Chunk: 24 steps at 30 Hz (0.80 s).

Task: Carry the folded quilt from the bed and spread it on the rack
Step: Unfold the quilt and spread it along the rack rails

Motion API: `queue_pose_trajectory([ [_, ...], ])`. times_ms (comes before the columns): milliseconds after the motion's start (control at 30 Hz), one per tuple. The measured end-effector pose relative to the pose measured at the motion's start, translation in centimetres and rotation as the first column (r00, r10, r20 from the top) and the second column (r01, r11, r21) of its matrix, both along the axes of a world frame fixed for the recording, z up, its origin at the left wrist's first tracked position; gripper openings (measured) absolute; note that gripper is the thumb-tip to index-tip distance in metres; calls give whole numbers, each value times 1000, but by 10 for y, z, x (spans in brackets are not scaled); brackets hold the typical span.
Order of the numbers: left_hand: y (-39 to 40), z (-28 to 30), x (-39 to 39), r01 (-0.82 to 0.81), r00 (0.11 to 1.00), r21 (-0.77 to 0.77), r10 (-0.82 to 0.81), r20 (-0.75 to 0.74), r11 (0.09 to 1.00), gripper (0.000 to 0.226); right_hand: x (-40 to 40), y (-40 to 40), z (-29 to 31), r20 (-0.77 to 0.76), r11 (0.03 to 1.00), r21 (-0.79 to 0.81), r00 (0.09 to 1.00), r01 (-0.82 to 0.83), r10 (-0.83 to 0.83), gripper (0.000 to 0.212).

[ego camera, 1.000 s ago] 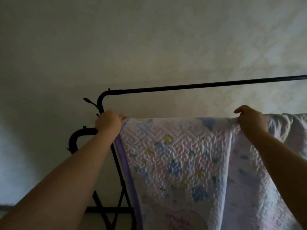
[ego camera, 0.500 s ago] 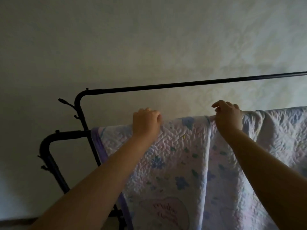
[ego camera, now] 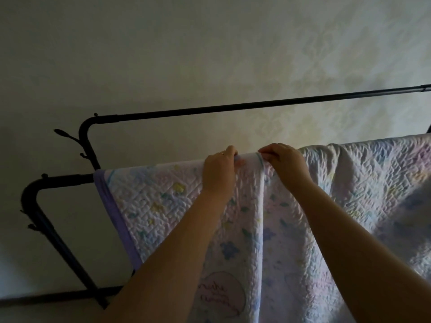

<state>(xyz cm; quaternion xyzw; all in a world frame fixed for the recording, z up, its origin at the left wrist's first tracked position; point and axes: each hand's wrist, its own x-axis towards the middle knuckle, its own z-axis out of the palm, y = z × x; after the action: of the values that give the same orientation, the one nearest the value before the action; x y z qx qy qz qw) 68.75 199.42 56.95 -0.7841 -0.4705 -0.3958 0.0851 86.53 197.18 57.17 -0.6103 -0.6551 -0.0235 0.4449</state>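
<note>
A pastel floral quilted cotton quilt (ego camera: 168,206) with a purple border hangs over the lower bar of a black metal tube rack (ego camera: 58,180), its long axis along the bar. The left hand (ego camera: 219,173) and right hand (ego camera: 285,165) each pinch its top fold, near together. The upper bar is bare; the wall lies behind.

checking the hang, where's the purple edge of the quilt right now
In the head view the quilt's purple edge hangs at the left, off the lower rack bar, running down-right, left of the left hand.
</note>
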Motion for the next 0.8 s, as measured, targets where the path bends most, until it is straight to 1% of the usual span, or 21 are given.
queue_pose_trajectory([
  [133, -1, 3, -15, 76, 995, -30, -75, 60, 997, 18, -2, 1, 1, -67, 998, -36, 996, -56, 53, 15],
  [200, -2, 5, -22, 69, 992, -19, -67, 111, 997, 24, -4, 2, 0, -118, 998, -37, 992, -50, 45, 10],
  [267, -2, 6, -26, 50, 991, -10, -49, 121, 999, 27, -5, 3, -2, -152, 999, -35, 988, -34, 28, 7],
  [333, 0, 5, -33, 19, 995, -9, -18, 97, 1000, 24, -7, 5, -3, -150, 1000, -16, 988, -24, 22, 5],
  [500, 3, 1, -81, -131, 989, 34, 128, 67, 991, 17, -4, 8, -1, -159, 1000, -7, 987, 0, -1, 5],
  [600, 6, 0, -124, -269, 961, 23, 266, 75, 963, 13, -4, 10, -1, -133, 1000, -6, 991, 16, -17, 6],
  [667, 7, -1, -144, -333, 935, -5, 331, 127, 943, 16, -6, 12, -1, -96, 1000, 14, 995, 17, -15, 7],
  [733, 7, 3, -146, -369, 909, -51, 372, 188, 928, 14, -9, 14, -3, -14, 998, 52, 1000, 21, -20, 13],
  [800, 6, 8, -132, -373, 907, -59, 378, 185, 926, 5, -12, 15, -7, 84, 996, 69, 995, 49, -55, 22],
])
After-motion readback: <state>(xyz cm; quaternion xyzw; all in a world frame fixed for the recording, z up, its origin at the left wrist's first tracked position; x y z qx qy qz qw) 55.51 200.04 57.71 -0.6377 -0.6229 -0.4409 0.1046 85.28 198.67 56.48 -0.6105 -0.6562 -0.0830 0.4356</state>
